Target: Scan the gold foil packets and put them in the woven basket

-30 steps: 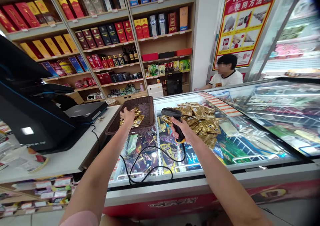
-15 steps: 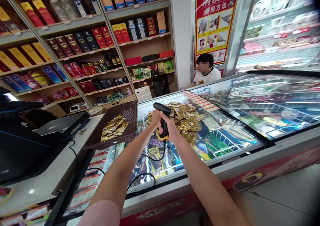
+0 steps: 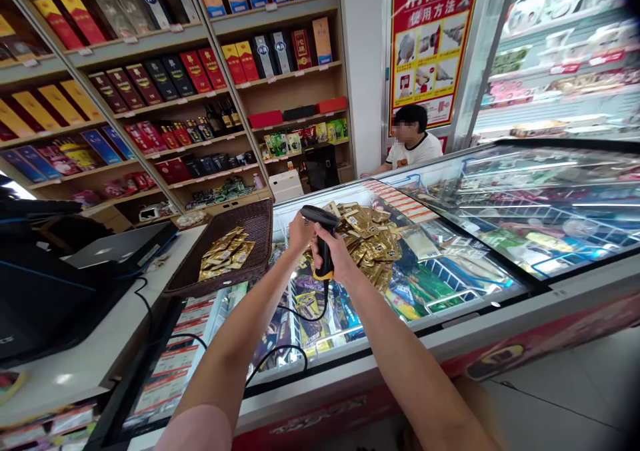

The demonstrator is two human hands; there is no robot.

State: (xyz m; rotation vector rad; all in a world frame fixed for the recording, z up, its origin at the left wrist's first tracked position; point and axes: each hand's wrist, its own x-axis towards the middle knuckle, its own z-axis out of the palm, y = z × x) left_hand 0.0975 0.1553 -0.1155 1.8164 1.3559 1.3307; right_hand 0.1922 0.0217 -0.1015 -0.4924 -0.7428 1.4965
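- The right hand is wrapped round the handle of a black barcode scanner, which stands roughly upright to the right of the wicker basket.
- The left hand is between the wicker basket and the right hand, close by the scanner's head. Its fingers are largely hidden, so I cannot tell whether it holds a sachet, or whether it touches the scanner.
- A second ago the left hand was in the wicker basket, on the gold sachets; now it is clear of them, to the right of the basket. Both hands are now close together, so the work in hand seems centred on the scanner.
- The cable drops from the handle, right of the wicker basket, and loops on the nearer side of it.
- The wicker basket itself has a loose cluster of gold sachets lying flat inside.
- A larger gold pile lies to the right of the wicker basket, past the scanner, on the glass-topped freezer.
- Left of the wicker basket is the white desk with a flat grey-topped device.
- Well beyond the wicker basket, to its right, a person in a white shirt is behind the freezer.
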